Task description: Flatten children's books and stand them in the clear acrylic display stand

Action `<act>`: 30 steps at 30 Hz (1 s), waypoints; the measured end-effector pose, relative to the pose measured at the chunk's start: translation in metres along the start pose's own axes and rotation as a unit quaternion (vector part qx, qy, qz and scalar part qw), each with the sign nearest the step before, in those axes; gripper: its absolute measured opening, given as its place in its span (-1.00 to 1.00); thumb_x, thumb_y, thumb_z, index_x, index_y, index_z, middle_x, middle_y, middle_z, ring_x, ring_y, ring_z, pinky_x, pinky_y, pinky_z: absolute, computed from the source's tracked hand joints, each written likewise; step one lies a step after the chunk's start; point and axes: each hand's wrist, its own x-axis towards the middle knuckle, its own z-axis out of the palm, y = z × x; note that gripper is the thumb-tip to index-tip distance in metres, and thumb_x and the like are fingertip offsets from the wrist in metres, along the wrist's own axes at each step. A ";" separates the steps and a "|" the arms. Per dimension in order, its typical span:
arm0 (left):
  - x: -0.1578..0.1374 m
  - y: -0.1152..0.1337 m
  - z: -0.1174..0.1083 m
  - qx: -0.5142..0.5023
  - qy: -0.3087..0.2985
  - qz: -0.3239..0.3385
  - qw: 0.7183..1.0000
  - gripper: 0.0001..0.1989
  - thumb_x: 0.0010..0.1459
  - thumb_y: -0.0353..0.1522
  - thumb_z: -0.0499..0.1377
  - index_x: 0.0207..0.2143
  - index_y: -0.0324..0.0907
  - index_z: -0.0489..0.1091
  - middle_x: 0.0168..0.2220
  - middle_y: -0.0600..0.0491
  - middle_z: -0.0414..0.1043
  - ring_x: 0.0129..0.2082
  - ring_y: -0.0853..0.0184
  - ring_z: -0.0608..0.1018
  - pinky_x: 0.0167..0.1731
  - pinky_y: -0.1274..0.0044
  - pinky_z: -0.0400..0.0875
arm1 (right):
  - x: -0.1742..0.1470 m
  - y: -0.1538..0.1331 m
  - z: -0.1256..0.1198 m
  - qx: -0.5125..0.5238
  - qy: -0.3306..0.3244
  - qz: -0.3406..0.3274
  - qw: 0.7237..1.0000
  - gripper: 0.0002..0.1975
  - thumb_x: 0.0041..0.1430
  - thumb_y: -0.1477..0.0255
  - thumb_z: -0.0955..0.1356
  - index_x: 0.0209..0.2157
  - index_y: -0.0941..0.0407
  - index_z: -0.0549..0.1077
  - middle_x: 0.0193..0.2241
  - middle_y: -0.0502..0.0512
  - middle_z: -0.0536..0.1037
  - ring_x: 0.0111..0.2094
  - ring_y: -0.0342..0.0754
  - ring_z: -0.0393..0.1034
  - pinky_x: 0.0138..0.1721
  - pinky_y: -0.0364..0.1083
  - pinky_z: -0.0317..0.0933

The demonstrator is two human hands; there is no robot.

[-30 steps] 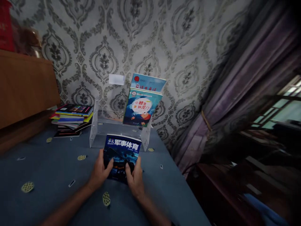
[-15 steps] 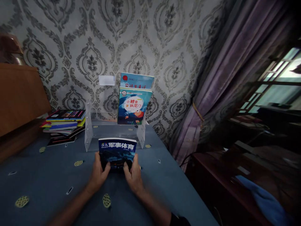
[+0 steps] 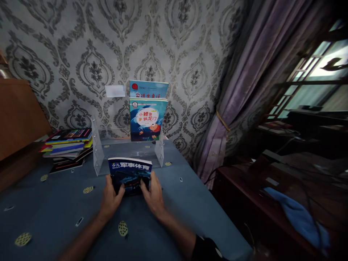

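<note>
Between my two hands a dark blue book [image 3: 129,176] with white Chinese characters on its cover is held tilted, cover toward me. My left hand [image 3: 112,197] is closed on its left side, thumb on the cover. On the opposite side my right hand [image 3: 152,192] grips it the same way; the fingers behind are hidden. Just beyond stands a clear acrylic rack [image 3: 98,154]. In its upper right part leans a blue-green picture book [image 3: 148,121] with a fish on the cover. Behind that a light blue book [image 3: 149,88] shows its top.
A stack of books [image 3: 67,146] lies left of the rack, near a wooden cabinet [image 3: 21,114]. The tablecloth [image 3: 179,210] is blue with yellow fruit prints. At right hang a tied purple curtain [image 3: 217,145] and, lower, a dark red surface [image 3: 231,192] holds a blue cloth [image 3: 296,217].
The view has shifted, so the rack, books and hands appear slightly farther left. Both hands still hold the dark blue book, which looks slightly more tilted.
</note>
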 end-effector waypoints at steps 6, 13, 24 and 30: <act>0.006 -0.009 -0.004 0.060 0.012 0.036 0.997 -0.66 0.22 -0.10 0.07 -0.13 -0.17 0.27 -0.31 -0.05 0.50 -0.30 0.11 0.60 -0.31 0.34 0.50 | 0.006 0.002 -0.007 0.005 0.005 -0.047 0.999 -0.81 0.38 0.38 0.23 -0.06 0.04 0.41 -0.23 0.13 0.52 -0.18 0.06 0.41 -0.13 0.04 0.34; 0.017 -0.008 -0.008 0.055 0.039 0.114 0.991 -0.67 0.34 -0.18 -0.01 0.05 -0.14 0.25 -0.09 -0.08 0.51 -0.09 0.15 0.59 -0.05 0.28 0.48 | 0.011 -0.001 -0.015 0.087 -0.003 -0.107 0.990 -0.71 0.34 0.52 0.21 0.03 0.03 0.39 -0.12 0.13 0.53 -0.05 0.05 0.41 0.01 0.06 0.34; 0.108 0.048 0.007 0.097 0.056 0.208 0.972 -0.76 0.35 -0.25 -0.03 -0.05 -0.19 0.27 -0.18 -0.11 0.45 -0.12 0.09 0.55 -0.08 0.24 0.45 | 0.112 0.013 -0.034 0.071 0.069 -0.130 0.987 -0.76 0.37 0.31 0.23 -0.03 0.04 0.42 -0.14 0.18 0.55 -0.07 0.11 0.43 0.03 0.13 0.34; 0.153 0.058 0.029 0.115 0.049 0.228 0.966 -0.85 0.35 -0.30 -0.01 -0.10 -0.17 0.23 -0.26 -0.04 0.42 -0.22 0.15 0.54 -0.19 0.33 0.45 | 0.169 0.033 -0.047 0.059 -0.007 -0.146 0.988 -0.64 0.38 0.21 0.21 0.11 0.04 0.33 -0.05 0.18 0.53 -0.07 0.10 0.42 -0.04 0.12 0.38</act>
